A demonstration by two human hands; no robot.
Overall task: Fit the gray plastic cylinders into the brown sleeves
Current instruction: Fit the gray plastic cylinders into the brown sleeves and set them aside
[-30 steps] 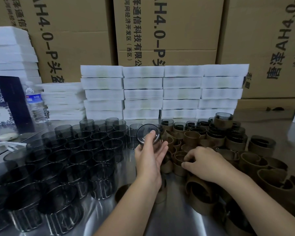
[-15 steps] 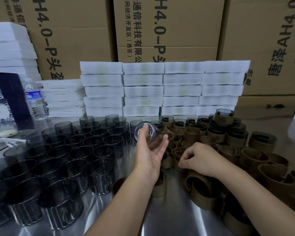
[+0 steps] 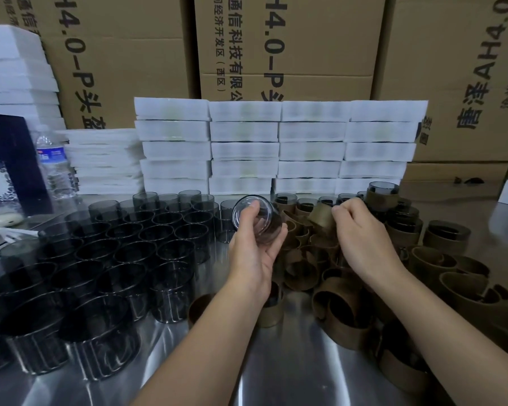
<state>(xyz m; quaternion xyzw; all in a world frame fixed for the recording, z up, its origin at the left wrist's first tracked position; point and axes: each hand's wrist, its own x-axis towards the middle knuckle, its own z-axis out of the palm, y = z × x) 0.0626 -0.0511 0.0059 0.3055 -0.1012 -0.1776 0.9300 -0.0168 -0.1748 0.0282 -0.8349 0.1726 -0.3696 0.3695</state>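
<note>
Your left hand [image 3: 254, 253] grips 1 gray cylinder [image 3: 257, 219], axis tilted toward you. Your right hand [image 3: 361, 238] pinches 1 brown sleeve [image 3: 320, 219] just right, apart.

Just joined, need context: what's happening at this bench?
A person is sleeving cylinders by hand. The left hand holds one gray cylinder tilted above the table; the right hand pinches a brown sleeve beside it. The two are not yet joined. On the left bare cylinders stand in rows; on the right loose sleeves are piled.
</note>
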